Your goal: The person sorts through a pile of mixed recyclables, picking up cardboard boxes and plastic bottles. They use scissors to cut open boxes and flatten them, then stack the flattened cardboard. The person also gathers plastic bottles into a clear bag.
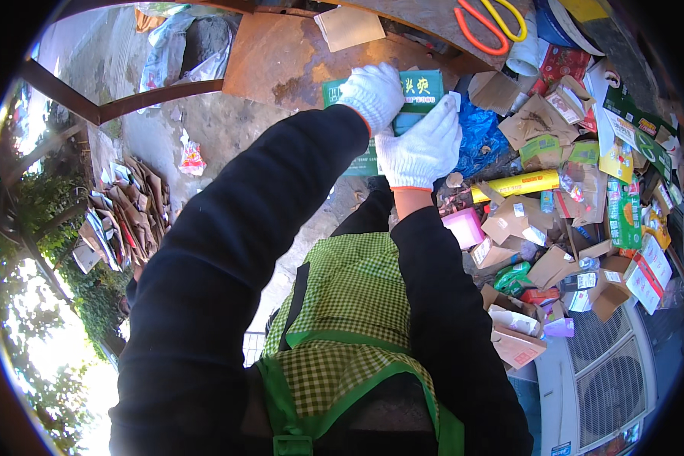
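The left hand (372,95), in a white knitted glove, is clasping a flat green printed cardboard box (427,85) at the near edge of a rusty metal worktop (270,64), while the right hand (420,148), gloved alike, is laying nearly straight, joined fingers against it; whether it is pinching cannot be told. The hands are hiding the box's inside, and a crumpled blue plastic bag (480,140) is lying just to its right, beside a heap of torn brown cardboard (511,220). Grey concrete floor (148,128) is stretching leftward from the worktop toward a stack of flattened cardboard (134,209).
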`<control>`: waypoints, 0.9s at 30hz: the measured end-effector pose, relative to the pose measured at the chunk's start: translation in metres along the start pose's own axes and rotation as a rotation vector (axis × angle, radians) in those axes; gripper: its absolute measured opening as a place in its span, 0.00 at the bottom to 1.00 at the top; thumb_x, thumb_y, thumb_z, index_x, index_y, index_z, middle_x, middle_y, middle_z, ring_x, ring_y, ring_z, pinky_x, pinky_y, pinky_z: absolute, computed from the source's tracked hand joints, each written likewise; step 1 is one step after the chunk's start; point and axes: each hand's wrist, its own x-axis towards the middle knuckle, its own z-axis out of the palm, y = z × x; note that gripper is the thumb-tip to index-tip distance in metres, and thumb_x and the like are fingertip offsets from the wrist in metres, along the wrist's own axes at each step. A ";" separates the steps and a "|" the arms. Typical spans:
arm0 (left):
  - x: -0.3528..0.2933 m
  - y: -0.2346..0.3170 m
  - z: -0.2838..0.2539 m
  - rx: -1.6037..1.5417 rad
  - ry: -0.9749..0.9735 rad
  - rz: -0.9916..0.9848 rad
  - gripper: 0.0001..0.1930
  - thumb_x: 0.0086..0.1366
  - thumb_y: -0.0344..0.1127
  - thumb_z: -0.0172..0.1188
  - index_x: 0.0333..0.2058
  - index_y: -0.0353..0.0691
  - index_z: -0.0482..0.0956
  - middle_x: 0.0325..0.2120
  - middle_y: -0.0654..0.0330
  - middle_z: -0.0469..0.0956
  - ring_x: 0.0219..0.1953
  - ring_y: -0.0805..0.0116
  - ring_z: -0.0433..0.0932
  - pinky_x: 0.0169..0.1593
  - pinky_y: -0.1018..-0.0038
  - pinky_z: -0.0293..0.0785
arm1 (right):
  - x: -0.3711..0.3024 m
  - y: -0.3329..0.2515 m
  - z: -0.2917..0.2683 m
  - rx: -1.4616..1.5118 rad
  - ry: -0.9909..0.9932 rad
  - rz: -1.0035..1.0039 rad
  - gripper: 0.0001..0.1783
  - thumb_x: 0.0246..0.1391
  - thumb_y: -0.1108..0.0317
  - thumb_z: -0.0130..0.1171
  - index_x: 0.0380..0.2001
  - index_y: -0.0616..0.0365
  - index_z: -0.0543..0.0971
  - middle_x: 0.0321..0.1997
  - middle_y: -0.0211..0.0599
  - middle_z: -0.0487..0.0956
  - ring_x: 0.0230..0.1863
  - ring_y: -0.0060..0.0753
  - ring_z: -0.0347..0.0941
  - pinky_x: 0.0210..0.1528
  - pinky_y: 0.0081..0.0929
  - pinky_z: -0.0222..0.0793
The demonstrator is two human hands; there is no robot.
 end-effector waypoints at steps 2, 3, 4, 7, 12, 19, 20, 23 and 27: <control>-0.002 0.002 -0.008 -0.056 -0.138 0.034 0.14 0.66 0.35 0.56 0.44 0.29 0.74 0.37 0.40 0.83 0.40 0.44 0.84 0.41 0.54 0.82 | -0.008 0.013 0.003 0.030 0.017 -0.024 0.63 0.32 0.48 0.77 0.66 0.74 0.58 0.62 0.63 0.70 0.62 0.60 0.70 0.69 0.52 0.61; -0.004 0.004 -0.011 -0.088 -0.170 0.045 0.15 0.65 0.35 0.57 0.44 0.29 0.74 0.36 0.39 0.83 0.40 0.44 0.85 0.42 0.54 0.82 | -0.011 0.020 0.003 0.038 0.029 -0.039 0.62 0.32 0.48 0.77 0.66 0.74 0.59 0.62 0.63 0.70 0.61 0.60 0.70 0.69 0.52 0.62; -0.004 0.005 -0.015 -0.138 -0.183 0.057 0.15 0.64 0.35 0.58 0.44 0.29 0.74 0.36 0.39 0.83 0.41 0.44 0.85 0.42 0.54 0.82 | -0.014 0.026 0.003 0.051 0.040 -0.068 0.62 0.32 0.48 0.77 0.65 0.74 0.59 0.62 0.64 0.70 0.61 0.60 0.71 0.68 0.53 0.63; -0.001 0.001 -0.027 -0.073 -0.382 0.198 0.19 0.60 0.37 0.61 0.45 0.28 0.75 0.36 0.38 0.83 0.42 0.43 0.84 0.45 0.55 0.81 | -0.012 0.041 0.001 0.065 0.048 -0.103 0.58 0.32 0.51 0.76 0.64 0.71 0.63 0.59 0.60 0.73 0.58 0.57 0.74 0.65 0.52 0.66; -0.002 -0.048 -0.043 -0.268 -0.615 0.106 0.13 0.57 0.31 0.57 0.38 0.32 0.83 0.31 0.44 0.84 0.38 0.48 0.85 0.43 0.56 0.78 | 0.008 0.065 -0.002 0.196 -0.106 -0.284 0.52 0.32 0.54 0.75 0.63 0.65 0.68 0.56 0.51 0.77 0.55 0.53 0.75 0.61 0.47 0.69; -0.073 -0.084 -0.020 -1.339 -0.604 -0.392 0.17 0.63 0.26 0.65 0.50 0.28 0.80 0.40 0.58 0.85 0.40 0.73 0.81 0.47 0.76 0.77 | 0.011 0.075 -0.024 0.034 -0.269 -0.325 0.53 0.35 0.52 0.75 0.64 0.61 0.65 0.64 0.47 0.71 0.64 0.51 0.67 0.66 0.52 0.62; -0.084 -0.074 -0.017 -1.397 -0.579 -0.526 0.18 0.67 0.28 0.64 0.53 0.29 0.78 0.42 0.59 0.84 0.43 0.74 0.81 0.49 0.77 0.77 | 0.007 0.075 -0.027 -0.031 -0.191 -0.271 0.54 0.35 0.52 0.76 0.65 0.61 0.64 0.66 0.48 0.69 0.66 0.51 0.65 0.67 0.54 0.61; -0.128 -0.037 -0.016 -1.483 -0.357 -0.525 0.16 0.68 0.29 0.63 0.53 0.29 0.78 0.40 0.62 0.83 0.40 0.78 0.78 0.46 0.79 0.75 | -0.024 0.081 -0.042 0.242 -0.326 0.418 0.67 0.37 0.58 0.74 0.75 0.65 0.44 0.77 0.70 0.43 0.78 0.68 0.43 0.78 0.51 0.46; -0.178 -0.023 -0.018 -1.561 -0.227 -0.661 0.17 0.70 0.28 0.60 0.54 0.27 0.76 0.41 0.63 0.81 0.39 0.79 0.75 0.44 0.80 0.74 | -0.053 0.117 -0.076 0.690 -0.412 0.714 0.48 0.46 0.78 0.56 0.73 0.65 0.54 0.59 0.47 0.78 0.58 0.50 0.76 0.61 0.34 0.71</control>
